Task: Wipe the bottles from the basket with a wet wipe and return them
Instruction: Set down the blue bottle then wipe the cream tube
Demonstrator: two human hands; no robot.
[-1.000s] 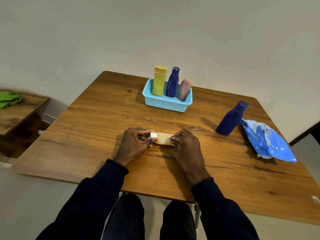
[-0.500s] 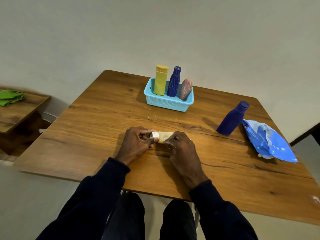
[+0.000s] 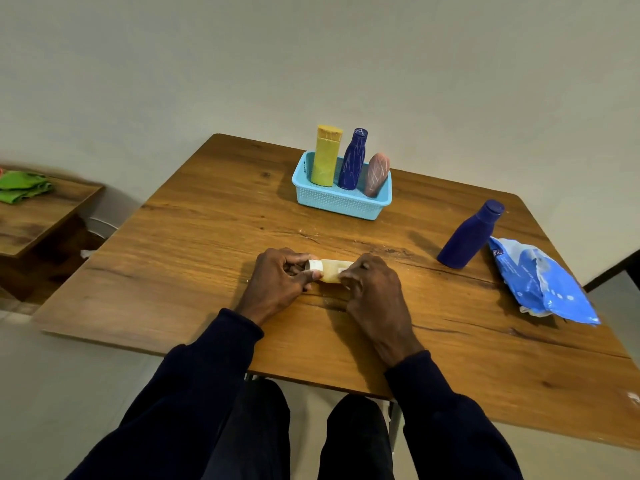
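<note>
A small cream bottle (image 3: 330,270) with a white cap lies sideways on the wooden table (image 3: 194,244) between my hands. My left hand (image 3: 280,278) pinches its cap end. My right hand (image 3: 372,289) curls over the bottle's body, and a bit of white shows under its fingers; I cannot tell whether that is a wipe. The light blue basket (image 3: 341,202) at the back holds a yellow bottle (image 3: 325,155), a dark blue patterned bottle (image 3: 353,159) and a pink bottle (image 3: 377,174). A plain dark blue bottle (image 3: 471,235) stands on the table to the right.
A blue wet wipe pack (image 3: 540,282) lies at the table's right edge, beside the dark blue bottle. A lower wooden side table (image 3: 38,220) with a green cloth (image 3: 20,187) stands at the left. A plain wall rises behind the table.
My right hand has slid left along the cream bottle, covering more of it. The left hand has kept its hold on the cap end.
</note>
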